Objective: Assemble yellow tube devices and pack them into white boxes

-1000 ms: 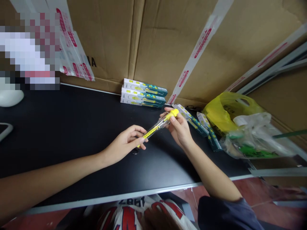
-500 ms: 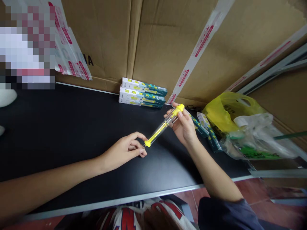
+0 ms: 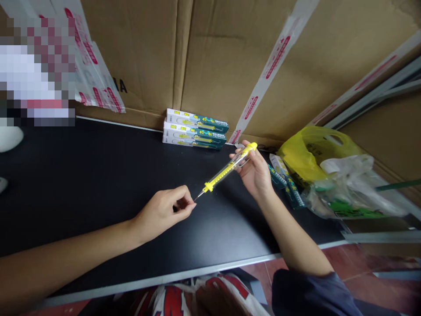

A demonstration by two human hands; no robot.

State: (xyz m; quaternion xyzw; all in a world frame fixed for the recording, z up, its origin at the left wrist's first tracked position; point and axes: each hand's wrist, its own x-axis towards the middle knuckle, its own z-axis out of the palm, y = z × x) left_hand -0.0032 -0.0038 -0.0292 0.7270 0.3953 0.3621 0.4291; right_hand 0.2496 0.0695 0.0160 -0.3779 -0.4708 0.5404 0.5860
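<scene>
A clear tube with yellow ends and a yellow scale, a spring scale (image 3: 221,176), is held at a slant above the black table (image 3: 125,175). My right hand (image 3: 258,175) is wrapped round its upper yellow end. At the lower end a thin metal hook (image 3: 199,195) sticks out, and my left hand (image 3: 171,210) pinches its tip between thumb and forefinger. Behind, two printed boxes (image 3: 194,135) are stacked near the cardboard wall.
More printed boxes (image 3: 294,191) lie right of my right hand, beside a yellow plastic bag (image 3: 304,151) and a clear bag (image 3: 358,188). Cardboard (image 3: 148,57) stands along the back edge. White objects (image 3: 9,136) sit at the far left, by a blurred-out area.
My left hand has moved slightly left, its fingers now in a tighter pinch. More of the hook shows below the tube. My right hand has shifted a little to the right with the upper end.
</scene>
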